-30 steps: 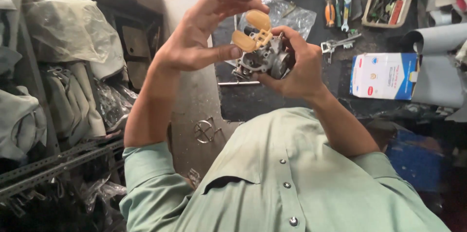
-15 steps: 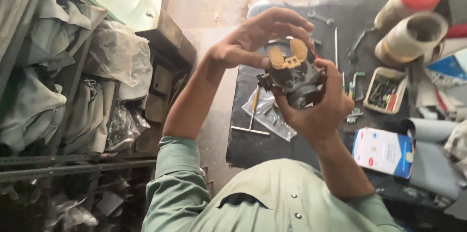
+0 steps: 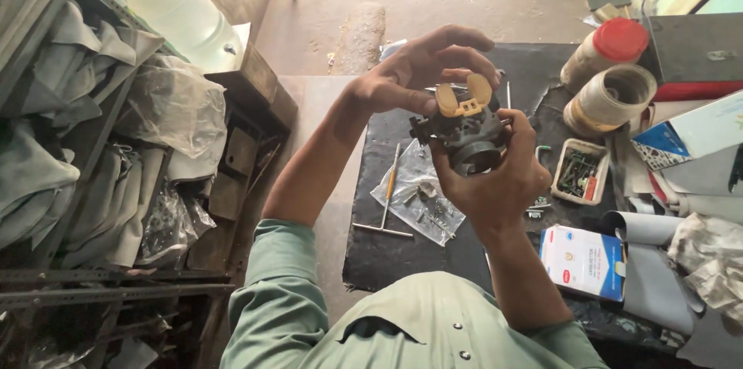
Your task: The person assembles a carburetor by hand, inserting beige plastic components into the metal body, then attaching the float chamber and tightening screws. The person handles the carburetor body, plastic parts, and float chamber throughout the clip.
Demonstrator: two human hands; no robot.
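Note:
I hold a dark metal carburetor [image 3: 464,140] up in front of me, above a black mat [image 3: 387,253]. My right hand [image 3: 499,179] cups its body from below and grips it. A tan, horseshoe-shaped plastic float [image 3: 463,98] sits on top of the carburetor. My left hand [image 3: 422,67] reaches over from the left, and its thumb and fingertips pinch the float. Both forearms are bare, with pale green sleeves rolled up.
On the mat lie a clear bag of small parts [image 3: 418,199], a T-handle wrench [image 3: 387,195], a small tray of screws [image 3: 579,171] and a white-and-blue box [image 3: 584,260]. A red-lidded jar [image 3: 604,51] and tape roll [image 3: 611,94] stand at right. Shelves with bagged goods [image 3: 93,144] fill the left.
The view has swung, so the mat and floor now lie ahead. The carburetor has turned in my right hand; the float now faces up, and my left fingers have closed on it.

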